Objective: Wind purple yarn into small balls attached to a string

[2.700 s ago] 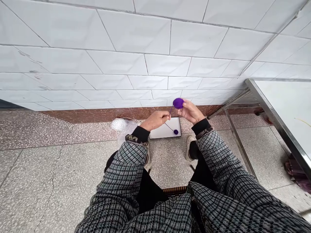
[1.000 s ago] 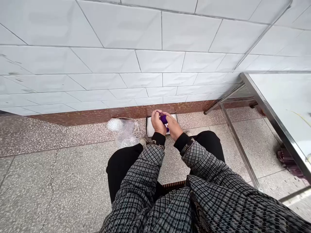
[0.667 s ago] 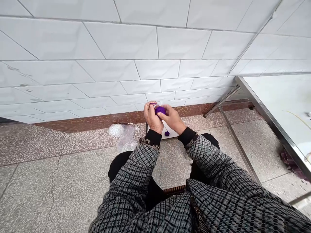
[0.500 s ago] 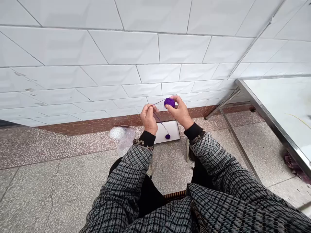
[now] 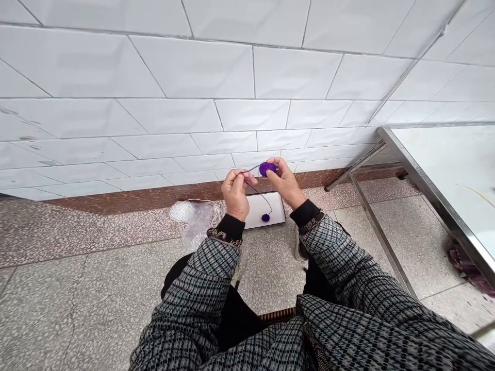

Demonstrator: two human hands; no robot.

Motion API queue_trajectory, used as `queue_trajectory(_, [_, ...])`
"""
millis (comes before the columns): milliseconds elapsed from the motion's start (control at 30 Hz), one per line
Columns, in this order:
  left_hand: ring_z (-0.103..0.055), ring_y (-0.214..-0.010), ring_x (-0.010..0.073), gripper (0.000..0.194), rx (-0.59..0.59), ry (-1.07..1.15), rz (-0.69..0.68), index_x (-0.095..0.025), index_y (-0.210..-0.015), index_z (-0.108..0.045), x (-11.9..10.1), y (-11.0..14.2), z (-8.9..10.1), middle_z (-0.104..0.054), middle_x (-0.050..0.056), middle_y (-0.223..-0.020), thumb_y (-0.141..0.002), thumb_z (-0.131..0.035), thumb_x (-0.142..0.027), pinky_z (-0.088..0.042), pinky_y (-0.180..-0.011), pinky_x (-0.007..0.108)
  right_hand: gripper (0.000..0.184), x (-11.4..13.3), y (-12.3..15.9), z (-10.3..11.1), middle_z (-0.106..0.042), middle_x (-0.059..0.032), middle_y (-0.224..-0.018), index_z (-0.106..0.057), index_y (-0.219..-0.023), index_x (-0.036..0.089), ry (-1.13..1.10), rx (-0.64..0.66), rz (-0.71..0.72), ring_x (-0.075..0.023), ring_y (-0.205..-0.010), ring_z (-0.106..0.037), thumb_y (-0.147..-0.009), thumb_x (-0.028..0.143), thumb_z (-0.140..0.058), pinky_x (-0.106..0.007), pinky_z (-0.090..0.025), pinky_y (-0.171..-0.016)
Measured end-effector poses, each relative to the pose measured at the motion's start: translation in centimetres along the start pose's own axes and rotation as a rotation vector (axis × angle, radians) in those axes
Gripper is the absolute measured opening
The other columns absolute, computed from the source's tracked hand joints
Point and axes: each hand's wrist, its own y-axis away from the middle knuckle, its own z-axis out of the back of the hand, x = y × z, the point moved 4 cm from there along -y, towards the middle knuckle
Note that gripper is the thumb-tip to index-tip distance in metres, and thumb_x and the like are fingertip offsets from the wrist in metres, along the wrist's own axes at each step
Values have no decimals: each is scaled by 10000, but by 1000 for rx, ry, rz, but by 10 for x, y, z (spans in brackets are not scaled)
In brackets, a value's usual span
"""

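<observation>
My right hand [image 5: 285, 181] is closed around a small purple yarn ball [image 5: 266, 168], held up in front of me. My left hand [image 5: 235, 192] pinches the purple yarn strand [image 5: 252, 168] just left of the ball. From my left hand the strand hangs down to a smaller purple ball [image 5: 265, 217] that lies in a white tray [image 5: 277, 209] on the floor by the wall. I am seated, with both arms in checked grey sleeves.
A white yarn ball in crumpled clear plastic [image 5: 190, 214] lies on the floor left of the tray. A steel-framed table [image 5: 425, 181] stands at the right with its leg [image 5: 381, 234] close to my right knee. The white tiled wall [image 5: 232, 87] is just ahead.
My hands dropped low over the tray, then rose again with the ball. In the last half second the left hand closed in slightly toward the ball, and the ball sank a little.
</observation>
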Motion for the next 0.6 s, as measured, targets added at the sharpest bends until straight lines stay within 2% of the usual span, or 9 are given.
queue_trajectory(100, [-609,-629,147,198,69,-57,-129,-193,-725,-575,-10,4,-1,-562,9,-706,-819,-614,-362,-544,-668,317,409,-3,-3,5,-621,-54,-1033,-560,-1165,229,145,-90,34,-193,-901,-574,-776,266,-681,-368,-491,-925])
queue_trajectory(233, [-578,-592,155,261,94,-99,-228,-197,-653,-538,-21,11,0,-550,25,-693,-819,-587,-392,-527,-612,331,333,0,-4,9,-597,-101,-1050,-622,-1049,193,368,-178,122,-254,-1030,-556,-732,248,-709,-431,-441,-1028])
queue_trajectory(333, [-557,-560,152,272,73,-104,-258,-199,-620,-509,-26,13,1,-531,26,-665,-801,-582,-389,-505,-564,321,285,2,-2,11,-602,-74,-971,-594,-985,196,374,-179,105,-242,-942,-568,-729,266,-699,-438,-465,-976])
queue_trajectory(433, [-530,-527,136,268,-42,-98,-278,-200,-597,-474,-29,8,8,-505,14,-634,-785,-559,-371,-490,-540,299,298,2,1,8,-606,-17,-859,-565,-986,210,332,-77,58,-202,-800,-562,-733,292,-698,-417,-491,-895])
queue_trajectory(500, [-519,-518,129,240,-85,-76,-315,-199,-581,-469,-33,5,13,-493,7,-616,-769,-545,-328,-471,-528,281,325,3,3,8,-607,-3,-843,-571,-1013,215,317,-61,45,-192,-781,-561,-722,277,-704,-397,-496,-868])
queue_trajectory(600, [-535,-530,135,178,23,-140,-298,-196,-566,-515,-34,2,14,-514,9,-604,-733,-536,-256,-462,-540,276,360,1,3,10,-577,19,-794,-583,-1074,230,207,-97,-32,-163,-707,-544,-729,232,-686,-341,-513,-760])
